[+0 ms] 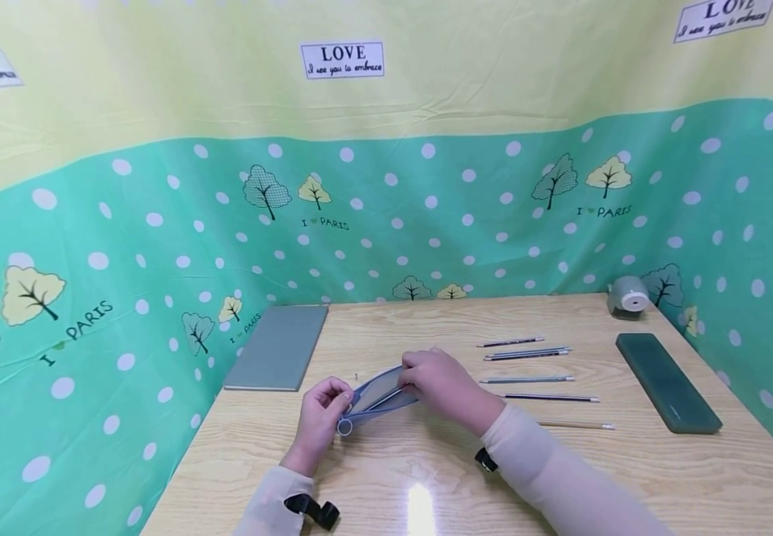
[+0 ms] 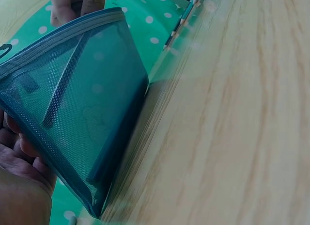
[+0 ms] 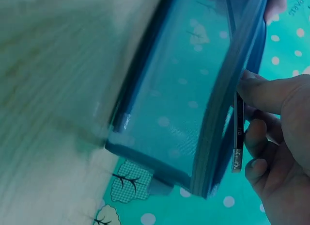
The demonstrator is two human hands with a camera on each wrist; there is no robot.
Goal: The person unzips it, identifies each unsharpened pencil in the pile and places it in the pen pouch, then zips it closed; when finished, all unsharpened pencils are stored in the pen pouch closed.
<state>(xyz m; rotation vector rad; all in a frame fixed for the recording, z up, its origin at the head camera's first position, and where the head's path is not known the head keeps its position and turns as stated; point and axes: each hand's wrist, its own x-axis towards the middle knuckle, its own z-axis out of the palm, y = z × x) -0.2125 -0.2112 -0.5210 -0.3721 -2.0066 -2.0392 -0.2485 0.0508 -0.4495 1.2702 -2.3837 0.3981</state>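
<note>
My left hand grips one end of a blue mesh zip pouch, which is unzipped and tilted above the table. At its opening, my right hand pinches a dark pencil between thumb and fingers. The pencil's metal eraser end sticks out of the mouth, while its shaft slants down inside, seen through the mesh in the left wrist view. Along the pouch's bottom edge lies another long dark item with a silvery end. The left fingertips are partly hidden behind the pouch.
Several pencils lie in a loose column right of the pouch, among them a dark-striped pencil and a natural-wood pencil. Farther right are a dark green case and a pencil sharpener. A grey notebook lies at the back left.
</note>
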